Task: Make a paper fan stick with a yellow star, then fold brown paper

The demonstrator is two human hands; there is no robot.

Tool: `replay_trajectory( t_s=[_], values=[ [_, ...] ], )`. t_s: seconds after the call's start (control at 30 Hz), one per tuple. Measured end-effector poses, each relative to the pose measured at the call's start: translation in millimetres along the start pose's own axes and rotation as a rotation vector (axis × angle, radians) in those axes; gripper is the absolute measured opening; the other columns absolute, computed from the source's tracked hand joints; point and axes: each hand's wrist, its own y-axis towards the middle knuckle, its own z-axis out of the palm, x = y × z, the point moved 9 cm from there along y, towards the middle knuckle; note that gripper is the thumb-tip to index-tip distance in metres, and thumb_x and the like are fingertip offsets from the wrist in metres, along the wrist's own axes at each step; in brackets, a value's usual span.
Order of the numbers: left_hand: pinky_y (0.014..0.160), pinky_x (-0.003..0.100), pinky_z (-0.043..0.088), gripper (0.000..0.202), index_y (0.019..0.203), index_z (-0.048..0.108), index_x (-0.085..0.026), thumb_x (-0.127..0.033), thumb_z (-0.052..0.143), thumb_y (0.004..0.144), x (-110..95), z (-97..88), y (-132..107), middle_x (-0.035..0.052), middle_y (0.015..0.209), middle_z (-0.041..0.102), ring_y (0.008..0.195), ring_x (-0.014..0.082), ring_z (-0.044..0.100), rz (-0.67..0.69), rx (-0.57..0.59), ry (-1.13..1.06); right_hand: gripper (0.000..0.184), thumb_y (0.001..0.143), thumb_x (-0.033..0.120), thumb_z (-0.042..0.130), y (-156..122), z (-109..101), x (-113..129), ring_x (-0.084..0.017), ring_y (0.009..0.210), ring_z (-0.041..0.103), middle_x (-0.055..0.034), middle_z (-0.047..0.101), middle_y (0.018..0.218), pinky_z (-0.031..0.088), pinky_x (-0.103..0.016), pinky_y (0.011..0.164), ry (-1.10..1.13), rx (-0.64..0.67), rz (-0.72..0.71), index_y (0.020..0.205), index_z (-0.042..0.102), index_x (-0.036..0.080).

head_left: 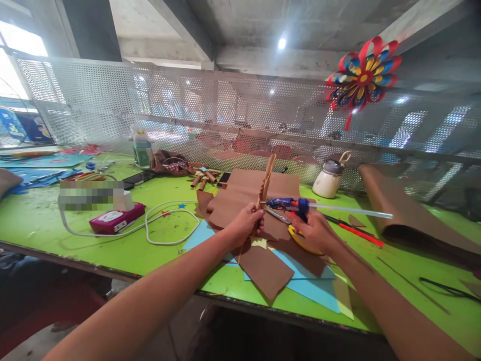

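My left hand (246, 223) is closed around the lower end of a narrow brown paper strip (267, 179) that stands upright over the table. My right hand (315, 231) grips a blue glue gun (291, 204), its nozzle pointing left at the strip and a clear glue stick (349, 210) jutting out to the right. Yellow-handled scissors (296, 239) lie just under the right hand. Brown paper sheets (244, 193) and light blue sheets (311, 288) lie below both hands.
A green table (33, 215) carries a pink box (112, 220), a white cable (169, 240), a white jar (328, 179), a brown paper roll (406, 210), a red-handled tool (356, 231) and a phone (139, 178). A perforated metal screen (210, 115) with a paper pinwheel (363, 75) stands behind.
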Motion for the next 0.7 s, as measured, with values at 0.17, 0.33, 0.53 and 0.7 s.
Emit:
replay_trajectory(
  t_s=[0.17,0.33,0.53,0.7],
  values=[
    [0.043,0.014,0.034,0.015,0.083,0.039,-0.019,-0.028,0.052,0.082,-0.4,1.0,-1.0,-0.0061,0.059,0.045,0.045,0.0043,0.046,-0.011,0.005,-0.002,0.039,0.084,0.045,0.045,-0.2,1.0,-2.6,-0.024,0.072,0.062,-0.0061,0.067,0.069,0.046,-0.029,0.060,0.020,-0.007,0.002,0.100,0.066,0.016],
    [0.043,0.014,0.034,0.014,0.082,0.039,-0.019,-0.027,0.050,0.083,-0.1,-0.2,-1.6,-0.0056,0.060,0.046,0.046,0.0049,0.047,-0.024,-0.013,0.034,0.040,0.084,0.045,0.046,0.1,2.2,-9.1,-0.024,0.074,0.062,-0.0064,0.068,0.070,0.046,-0.030,0.060,0.031,-0.021,0.006,0.102,0.066,0.016],
    [0.044,0.015,0.035,0.013,0.082,0.039,-0.019,-0.027,0.049,0.083,0.3,0.5,-1.0,-0.0056,0.060,0.045,0.045,0.0052,0.046,-0.018,0.002,0.028,0.038,0.083,0.044,0.048,0.0,1.8,-7.8,-0.024,0.073,0.062,-0.0064,0.068,0.070,0.046,-0.029,0.060,0.025,-0.012,0.021,0.100,0.067,0.015],
    [0.043,0.015,0.034,0.015,0.081,0.038,-0.019,-0.027,0.051,0.083,0.1,0.1,-0.2,-0.0057,0.059,0.045,0.044,0.0050,0.046,-0.011,0.001,0.006,0.037,0.083,0.043,0.048,-0.5,0.6,-2.6,-0.023,0.070,0.061,-0.0049,0.066,0.066,0.045,-0.029,0.059,0.034,-0.012,0.000,0.099,0.067,0.016]
  ],
)
